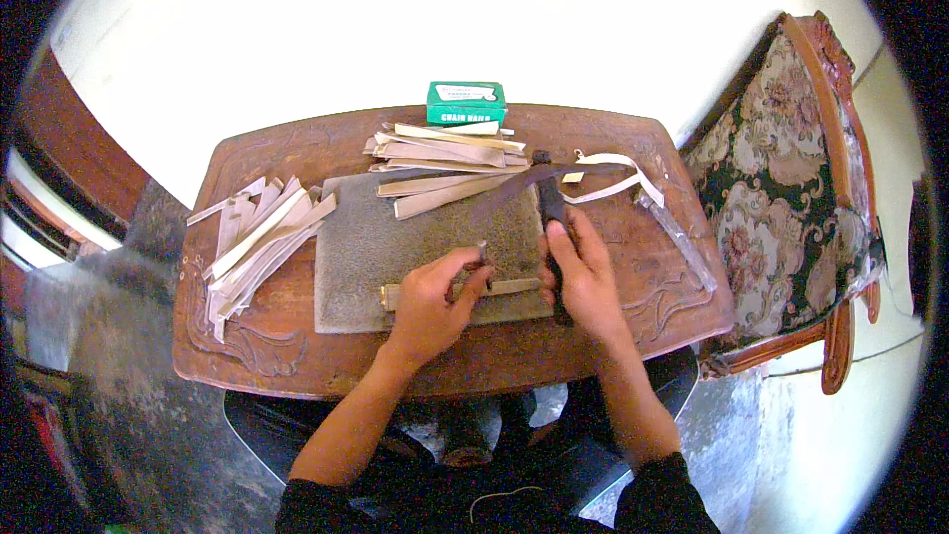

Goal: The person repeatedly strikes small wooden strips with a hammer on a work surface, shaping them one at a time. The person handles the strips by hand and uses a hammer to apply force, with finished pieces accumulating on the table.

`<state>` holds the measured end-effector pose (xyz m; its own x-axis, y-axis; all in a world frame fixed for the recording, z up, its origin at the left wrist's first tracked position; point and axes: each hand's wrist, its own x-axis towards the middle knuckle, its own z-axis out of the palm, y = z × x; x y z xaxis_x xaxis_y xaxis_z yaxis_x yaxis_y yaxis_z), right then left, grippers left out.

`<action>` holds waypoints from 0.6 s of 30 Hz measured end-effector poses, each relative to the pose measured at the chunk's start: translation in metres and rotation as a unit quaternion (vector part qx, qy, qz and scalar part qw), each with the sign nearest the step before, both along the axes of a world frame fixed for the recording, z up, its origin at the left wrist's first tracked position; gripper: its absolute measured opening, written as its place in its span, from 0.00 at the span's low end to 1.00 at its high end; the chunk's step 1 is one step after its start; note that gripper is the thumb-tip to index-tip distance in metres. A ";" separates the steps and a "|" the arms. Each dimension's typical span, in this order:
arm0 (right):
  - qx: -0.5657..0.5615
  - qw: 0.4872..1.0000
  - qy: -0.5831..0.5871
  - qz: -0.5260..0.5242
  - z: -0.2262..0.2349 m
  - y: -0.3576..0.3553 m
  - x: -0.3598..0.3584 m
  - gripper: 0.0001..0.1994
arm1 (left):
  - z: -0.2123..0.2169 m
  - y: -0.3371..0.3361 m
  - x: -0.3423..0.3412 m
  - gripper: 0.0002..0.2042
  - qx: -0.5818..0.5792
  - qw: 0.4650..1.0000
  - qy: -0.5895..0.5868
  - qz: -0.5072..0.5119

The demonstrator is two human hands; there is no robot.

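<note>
My right hand (585, 272) is closed around the dark handle of a hammer (550, 200), whose head is blurred over the far right part of the grey mat (356, 247). My left hand (438, 289) pinches a short, dark metal rod (483, 253), like a punch, held upright over a pale flat strip (514, 287). The strip lies crosswise near the mat's front edge, partly covered by my left hand. Whether the rod's lower end touches the strip, I cannot tell.
A pile of pale strips (262, 242) lies left of the mat; another stack (450, 150) covers its far edge. Behind stands a green box (466, 103). A looped white band (633, 176) and a clear plastic piece (677, 239) lie right. A floral chair (781, 178) flanks the wooden table (287, 346).
</note>
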<state>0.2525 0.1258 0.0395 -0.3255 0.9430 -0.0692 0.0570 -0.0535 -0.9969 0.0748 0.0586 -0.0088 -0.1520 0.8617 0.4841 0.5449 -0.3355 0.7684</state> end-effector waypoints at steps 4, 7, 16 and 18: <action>-0.050 0.997 0.049 -0.024 -0.032 0.006 -0.013 0.13 | 0.001 0.001 -0.002 0.07 -0.010 1.000 -0.028 -0.004; -0.059 0.997 0.051 -0.015 -0.030 0.005 -0.011 0.14 | 0.000 0.000 -0.002 0.07 -0.035 0.999 -0.029 -0.005; -0.056 0.997 0.055 -0.006 -0.032 0.006 -0.008 0.12 | 0.003 0.001 0.000 0.06 -0.028 0.999 -0.019 -0.023; -0.049 0.997 0.060 -0.014 -0.031 0.005 -0.011 0.10 | 0.002 0.001 -0.001 0.06 -0.028 0.999 -0.019 -0.022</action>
